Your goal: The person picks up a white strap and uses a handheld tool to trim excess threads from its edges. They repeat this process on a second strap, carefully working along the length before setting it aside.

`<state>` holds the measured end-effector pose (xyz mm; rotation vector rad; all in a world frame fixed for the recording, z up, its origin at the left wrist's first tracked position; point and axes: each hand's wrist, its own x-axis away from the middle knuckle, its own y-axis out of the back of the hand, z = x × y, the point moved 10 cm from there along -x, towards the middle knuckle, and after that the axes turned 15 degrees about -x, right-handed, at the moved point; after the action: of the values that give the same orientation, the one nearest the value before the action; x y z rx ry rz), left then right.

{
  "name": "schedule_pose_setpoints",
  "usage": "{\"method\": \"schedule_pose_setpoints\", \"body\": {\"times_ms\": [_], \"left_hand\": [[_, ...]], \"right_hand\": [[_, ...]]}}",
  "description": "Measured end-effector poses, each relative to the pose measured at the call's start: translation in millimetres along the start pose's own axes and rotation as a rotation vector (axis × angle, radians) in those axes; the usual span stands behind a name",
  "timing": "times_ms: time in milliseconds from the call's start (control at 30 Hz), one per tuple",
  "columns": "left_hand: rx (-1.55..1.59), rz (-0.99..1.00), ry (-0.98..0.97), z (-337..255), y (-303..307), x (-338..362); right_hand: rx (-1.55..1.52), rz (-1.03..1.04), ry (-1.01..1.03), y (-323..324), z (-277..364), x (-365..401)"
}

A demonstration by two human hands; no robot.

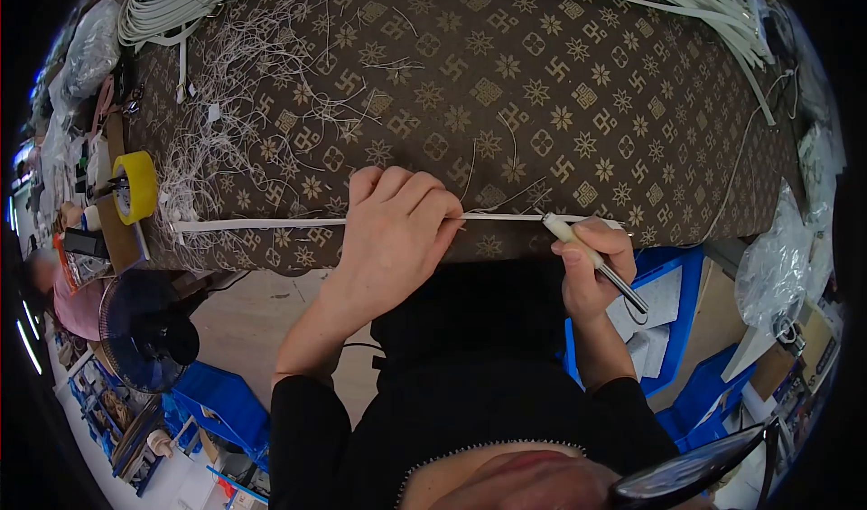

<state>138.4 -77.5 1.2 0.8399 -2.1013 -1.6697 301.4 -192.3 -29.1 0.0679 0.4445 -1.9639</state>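
Observation:
A narrow white strap point(271, 224) runs straight along the near edge of the cloth-covered table. My left hand point(395, 234) lies over it, fingers curled and thumb pinching the strap near its middle. Farther right, my right hand point(602, 262) grips a pen-like tool point(567, 232) with a cream body and a dark, metallic rear end. The tool's tip points up and left, right at the strap's edge. Loose thread ends lie beside the strap between the two hands. A short stretch of the strap's right end shows past my right fingers.
Thread scraps point(262, 85) cover the table's left part. Bundles of white straps point(181, 4) lie along the far side. A yellow tape roll point(135, 187) and a black fan point(149, 329) stand left. Below right is a blue bin point(691, 284); a person point(77, 302) sits far left.

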Motion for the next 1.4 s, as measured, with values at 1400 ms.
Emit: {"method": "schedule_pose_setpoints", "body": {"times_ms": [1400], "left_hand": [[0.134,-0.202,-0.132,-42.9,-11.7,-19.2]], "right_hand": [[0.198,-0.048,0.004,11.0,-3.7,-9.7]]}}
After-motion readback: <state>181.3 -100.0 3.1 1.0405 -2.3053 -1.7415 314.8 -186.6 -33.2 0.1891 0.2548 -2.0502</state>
